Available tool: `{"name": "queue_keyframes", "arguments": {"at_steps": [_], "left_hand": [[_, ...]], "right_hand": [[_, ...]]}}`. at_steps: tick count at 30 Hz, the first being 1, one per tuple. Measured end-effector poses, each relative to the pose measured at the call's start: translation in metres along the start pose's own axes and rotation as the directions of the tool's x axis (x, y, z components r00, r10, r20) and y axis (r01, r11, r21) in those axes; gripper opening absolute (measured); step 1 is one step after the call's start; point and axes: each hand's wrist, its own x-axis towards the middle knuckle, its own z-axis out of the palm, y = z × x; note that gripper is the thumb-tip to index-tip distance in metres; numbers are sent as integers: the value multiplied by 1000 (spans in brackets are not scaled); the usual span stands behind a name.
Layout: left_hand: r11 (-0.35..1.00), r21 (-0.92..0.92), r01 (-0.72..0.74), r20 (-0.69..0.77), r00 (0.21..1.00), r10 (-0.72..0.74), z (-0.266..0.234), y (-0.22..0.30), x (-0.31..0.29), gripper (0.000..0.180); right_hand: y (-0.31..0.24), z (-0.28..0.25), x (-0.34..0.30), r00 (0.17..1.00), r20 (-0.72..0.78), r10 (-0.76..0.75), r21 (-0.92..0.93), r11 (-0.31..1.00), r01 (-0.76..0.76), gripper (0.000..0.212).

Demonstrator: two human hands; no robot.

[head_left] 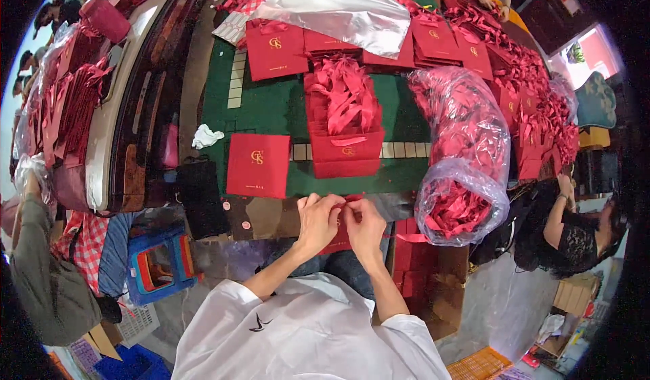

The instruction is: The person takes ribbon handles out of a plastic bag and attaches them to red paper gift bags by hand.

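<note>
My left hand and my right hand meet at the near edge of the table, fingertips pinched close together. Between them is a bit of red ribbon, mostly hidden by the fingers. Below the hands, a red paper bag with gold print shows in part in front of my lap. Just beyond, a red bag lies on the green table top with a heap of loose red ribbons on it. Flat to the left is another red bag.
A clear plastic sack stuffed with red ribbons lies on the right, its mouth toward me. Stacked red bags and silvery plastic sheeting fill the far side. Below right stands a cardboard box. Blue stools are at left. Other people work on both sides.
</note>
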Motion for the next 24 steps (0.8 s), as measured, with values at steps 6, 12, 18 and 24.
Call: {"name": "queue_keyframes", "arguments": {"at_steps": [6,12,18,24], "left_hand": [[998,-57,9,5,1000,-9,0,-11,0,20],[999,-46,-22,75,997,25,-6,-8,4,22],[995,-65,-74,126,989,81,-11,-13,10,21],[975,13,-220,95,971,218,-7,-7,4,16]], "right_hand": [[10,-4,0,995,83,58,200,977,-74,10],[11,-8,1,995,50,-82,-2,997,82,10],[-2,-27,14,994,112,-12,123,992,-2,8],[13,-44,35,896,436,-90,-58,990,128,16]]}}
